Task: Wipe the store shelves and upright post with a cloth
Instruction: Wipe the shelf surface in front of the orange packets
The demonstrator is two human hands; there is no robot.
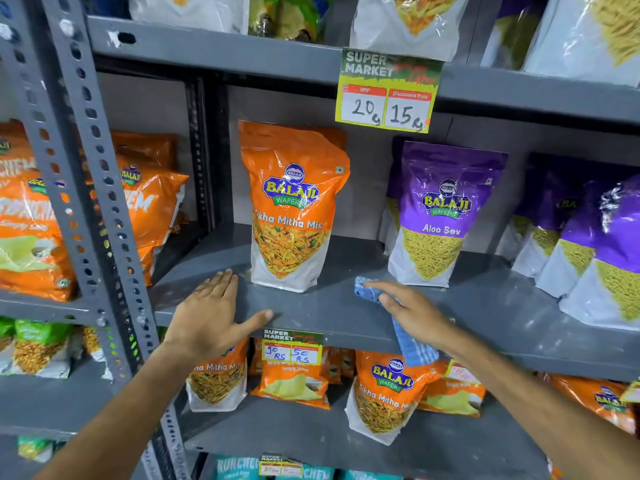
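Wiping was under way on the middle shelf (311, 306). The cloth (398, 327), blue and checked, lay on the bare front strip of that shelf, between the orange pack (291, 206) and the purple pack (440, 213), with its tail hanging over the front edge. No clear difference between wiped and unwiped surface could be made out; scuffs and pale marks showed along the shelf to the right, so I judged most of its length was yet to be covered. The packs stood in place on the shelf, and the ground beneath and behind them would need separate attention. The post (93, 188), perforated grey angle at the left, had neither hand nor cloth on it and I judged it not yet reached. The lower shelf (294, 431) and upper shelf (214, 50) were likewise without cloth at this moment.

The right hand (415, 313) lay palm down on the cloth, fingers extended and nearly flat, pressing it to the shelf rather than clenching it; the forearm came in from the lower right. The left hand (211, 313) held nothing. It rested flat and spread on the shelf just left of the orange pack, thumb hooked over the front lip, apparently as a brace. Its fingertips lay close beside the pack's base; contact could not be confirmed.
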